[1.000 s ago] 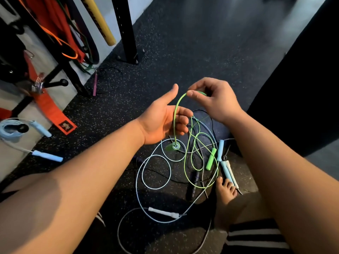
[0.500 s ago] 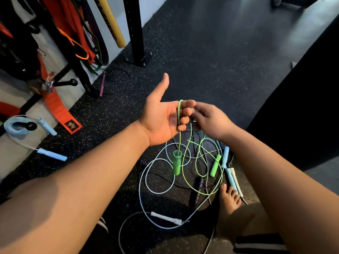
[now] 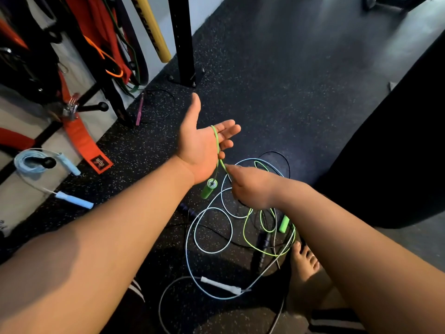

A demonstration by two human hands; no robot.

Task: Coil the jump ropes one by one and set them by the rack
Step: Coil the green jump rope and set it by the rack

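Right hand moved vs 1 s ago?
Yes. The right hand, pinching the green jump rope, has dropped toward the person: farther from the black upright post, closer to the green handle on the floor.

Gym: speckled rubber floor [image 3: 289, 80], black rack upright [image 3: 181, 39], hanging resistance bands [image 3: 96, 27], jump ropes [image 3: 209, 227] scattered.

You are looking into dim, uneven light: a pale sheen is lying across the floor [image 3: 301, 56] up top, the right side is reading as near black, and the wide lens is bending the edges.
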